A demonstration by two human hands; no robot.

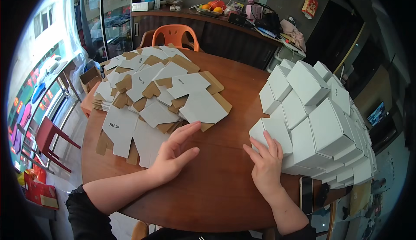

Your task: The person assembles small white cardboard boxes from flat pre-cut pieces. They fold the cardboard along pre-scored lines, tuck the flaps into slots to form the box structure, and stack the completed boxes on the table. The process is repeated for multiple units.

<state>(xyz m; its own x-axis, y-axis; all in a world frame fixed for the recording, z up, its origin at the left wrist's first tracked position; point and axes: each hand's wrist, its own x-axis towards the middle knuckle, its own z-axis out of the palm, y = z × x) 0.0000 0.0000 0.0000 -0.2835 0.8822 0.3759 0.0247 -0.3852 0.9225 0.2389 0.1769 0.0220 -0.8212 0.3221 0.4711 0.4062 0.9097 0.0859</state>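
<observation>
My left hand (173,155) is over the wooden table, its fingers stretched out and thumb apart, holding nothing. Its fingertips are beside a spread pile of flat, unfolded white cardboard boxes (199,106) with brown inner sides. My right hand (266,168) has its fingers spread. Its fingertips overlap the front of a folded white box (281,132) at the near left of a big stack; whether they press on it I cannot tell. The other closed white boxes (331,127) are piled several layers high along the table's right side.
The round brown table (216,170) has a dark phone (306,195) near its right edge. Behind it is an orange chair (175,36). A sideboard (208,15) along the wall carries fruit, bags and a pink item. A red stool (50,140) stands at left.
</observation>
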